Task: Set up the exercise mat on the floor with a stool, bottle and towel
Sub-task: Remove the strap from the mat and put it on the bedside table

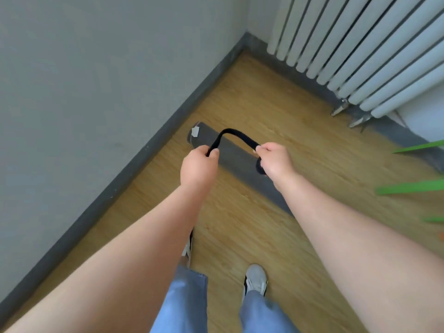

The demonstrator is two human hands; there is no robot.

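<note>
A rolled grey exercise mat [236, 162] lies on the wooden floor near the corner, with a white tag at its far end. A black strap [236, 135] arches above it. My left hand [199, 165] pinches one end of the strap. The other end is held by my right hand [276, 161], just over the mat's middle, where a dark loop shows under the fingers. No stool, bottle or towel is in view.
A grey wall with a dark baseboard [134, 174] runs along the left. A white radiator [360, 51] fills the far right corner. Green plant leaves [408, 187] poke in at the right edge. My shoes [255, 278] stand on the wooden floor [240, 236] below.
</note>
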